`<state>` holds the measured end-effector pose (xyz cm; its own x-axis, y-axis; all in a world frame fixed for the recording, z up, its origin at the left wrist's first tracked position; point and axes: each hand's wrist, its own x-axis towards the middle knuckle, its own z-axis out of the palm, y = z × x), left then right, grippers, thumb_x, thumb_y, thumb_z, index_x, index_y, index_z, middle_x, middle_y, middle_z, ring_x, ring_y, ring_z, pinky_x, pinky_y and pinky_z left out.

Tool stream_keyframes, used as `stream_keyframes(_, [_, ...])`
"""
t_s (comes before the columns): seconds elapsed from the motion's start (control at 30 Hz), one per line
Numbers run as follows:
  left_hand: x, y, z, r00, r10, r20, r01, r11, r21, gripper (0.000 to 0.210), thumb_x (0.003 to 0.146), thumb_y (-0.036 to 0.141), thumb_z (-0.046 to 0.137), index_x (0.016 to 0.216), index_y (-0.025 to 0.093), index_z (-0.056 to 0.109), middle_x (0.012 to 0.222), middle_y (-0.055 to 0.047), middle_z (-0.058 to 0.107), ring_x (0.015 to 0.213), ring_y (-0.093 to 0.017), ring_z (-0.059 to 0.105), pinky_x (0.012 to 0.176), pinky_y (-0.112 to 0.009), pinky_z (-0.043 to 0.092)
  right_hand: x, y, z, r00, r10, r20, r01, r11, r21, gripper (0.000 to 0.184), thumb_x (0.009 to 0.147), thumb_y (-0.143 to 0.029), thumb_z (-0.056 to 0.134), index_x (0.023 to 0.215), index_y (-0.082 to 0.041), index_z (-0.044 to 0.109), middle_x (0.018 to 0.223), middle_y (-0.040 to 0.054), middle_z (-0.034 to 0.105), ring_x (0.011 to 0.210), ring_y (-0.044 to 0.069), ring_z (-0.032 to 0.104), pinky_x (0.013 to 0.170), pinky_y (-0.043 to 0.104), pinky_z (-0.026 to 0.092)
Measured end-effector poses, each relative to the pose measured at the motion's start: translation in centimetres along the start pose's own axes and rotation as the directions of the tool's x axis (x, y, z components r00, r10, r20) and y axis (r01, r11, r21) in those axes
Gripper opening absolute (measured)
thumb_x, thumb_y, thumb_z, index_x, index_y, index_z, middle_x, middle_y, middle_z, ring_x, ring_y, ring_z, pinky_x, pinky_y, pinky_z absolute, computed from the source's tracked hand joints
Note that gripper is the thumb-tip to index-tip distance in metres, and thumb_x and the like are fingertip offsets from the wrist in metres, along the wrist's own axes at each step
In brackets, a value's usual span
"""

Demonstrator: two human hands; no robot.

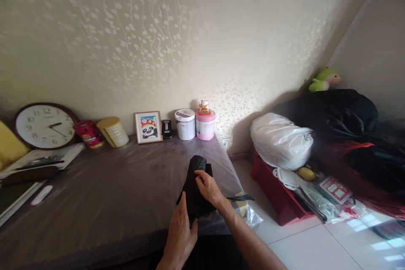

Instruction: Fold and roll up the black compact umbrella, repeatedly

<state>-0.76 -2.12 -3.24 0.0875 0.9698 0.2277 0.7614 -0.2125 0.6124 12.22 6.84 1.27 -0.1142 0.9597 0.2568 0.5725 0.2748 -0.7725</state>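
Holding a black bundle [192, 187] at the worktop's [126, 190] right end
The left hand [181, 225] clamps its near side; the right hand [207, 187] rests curled on top, its grip unclear. Beyond, a pink canister [205, 129] stands beside a white canister [186, 128].

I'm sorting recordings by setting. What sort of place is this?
Most likely a room in a home: there is patterned wallpaper, a framed panda picture standing near the wall, and a green soft toy in the corner.
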Motion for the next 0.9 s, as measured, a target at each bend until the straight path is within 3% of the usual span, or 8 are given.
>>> stream_keyframes(0.17, [-0.1, -1.4, 1.2, 0.996, 0.049, -0.077, -0.046, 0.998, 0.041, 0.054, 0.080, 0.023, 0.038, 0.132, 0.012, 0.025, 0.134, -0.017, 0.042, 0.124, -0.027, 0.044, 0.100, -0.046, 0.041, -0.4, 0.0, 0.5, 0.986, -0.165, 0.031, 0.164, 0.985, 0.053, 0.033, 0.077, -0.009, 0.043, 0.103, -0.018, 0.060, 0.086, 0.0036, 0.065, 0.081, 0.014, 0.061, 0.079, 0.027, 0.048])
stream_keyframes(0.33, [-0.2, -2.1, 1.8, 0.996, 0.030, -0.087, -0.026, 0.999, 0.043, 0.053, 0.082, 0.026, 0.036, 0.131, 0.010, 0.025, 0.133, -0.020, 0.042, 0.124, -0.029, 0.043, 0.098, -0.047, 0.041, -0.5, -0.8, 0.6, 0.984, -0.166, 0.059, 0.165, 0.986, 0.025, 0.033, 0.073, -0.007, 0.047, 0.101, -0.017, 0.061, 0.085, 0.0034, 0.064, 0.074, 0.014, 0.060, 0.074, 0.026, 0.049])
stream_keyframes(0.43, [-0.1, -1.2, 0.9, 0.997, -0.003, -0.077, 0.004, 1.000, 0.015, 0.062, 0.081, 0.027, 0.038, 0.136, 0.010, 0.015, 0.137, -0.021, 0.037, 0.126, -0.030, 0.040, 0.099, -0.048, 0.041, -0.6, -1.1, 0.6, 0.982, -0.178, 0.060, 0.179, 0.984, -0.003, 0.032, 0.073, -0.006, 0.048, 0.101, -0.017, 0.061, 0.085, 0.0031, 0.064, 0.075, 0.014, 0.059, 0.074, 0.025, 0.048])
stream_keyframes(0.53, [-0.1, -0.1, -0.3, 0.999, -0.032, -0.038, 0.030, 0.998, -0.060, 0.076, 0.080, 0.023, 0.040, 0.140, 0.016, -0.006, 0.146, -0.017, 0.024, 0.130, -0.027, 0.034, 0.100, -0.043, 0.040, -0.7, -1.2, 0.7, 0.978, -0.203, 0.053, 0.205, 0.979, -0.026, 0.032, 0.074, -0.006, 0.048, 0.101, -0.017, 0.061, 0.085, 0.0031, 0.063, 0.077, 0.014, 0.059, 0.075, 0.025, 0.048])
stream_keyframes(0.63, [-0.1, 0.2, -0.8, 0.999, 0.046, 0.001, -0.046, 0.998, -0.048, 0.068, 0.082, 0.020, 0.037, 0.141, 0.023, 0.003, 0.144, -0.011, 0.029, 0.130, -0.025, 0.034, 0.102, -0.044, 0.038, -0.9, -1.3, 0.7, 0.971, -0.233, 0.046, 0.235, 0.971, -0.047, 0.030, 0.077, -0.006, 0.048, 0.102, -0.016, 0.061, 0.085, 0.0035, 0.063, 0.079, 0.014, 0.059, 0.077, 0.025, 0.048])
stream_keyframes(0.73, [-0.2, -0.3, -0.3, 0.997, 0.077, 0.002, -0.077, 0.997, -0.033, 0.061, 0.083, 0.020, 0.035, 0.140, 0.022, 0.013, 0.141, -0.013, 0.033, 0.128, -0.025, 0.037, 0.101, -0.045, 0.039, -1.4, -1.5, 0.6, 0.964, -0.266, 0.028, 0.267, 0.960, -0.080, 0.025, 0.082, -0.009, 0.047, 0.100, -0.017, 0.062, 0.087, 0.0042, 0.064, 0.081, 0.014, 0.058, 0.078, 0.026, 0.048])
stream_keyframes(0.9, [-0.1, -0.7, 0.3, 0.998, 0.059, -0.014, -0.060, 0.998, -0.034, 0.059, 0.083, 0.019, 0.033, 0.139, 0.019, 0.014, 0.140, -0.014, 0.032, 0.129, -0.024, 0.035, 0.103, -0.046, 0.036, -1.5, -1.1, 0.6, 0.933, -0.357, 0.040, 0.357, 0.911, -0.206, 0.021, 0.087, -0.019, 0.048, 0.101, -0.022, 0.063, 0.115, 0.0039, 0.061, 0.112, 0.019, 0.049, 0.100, 0.038, 0.034])
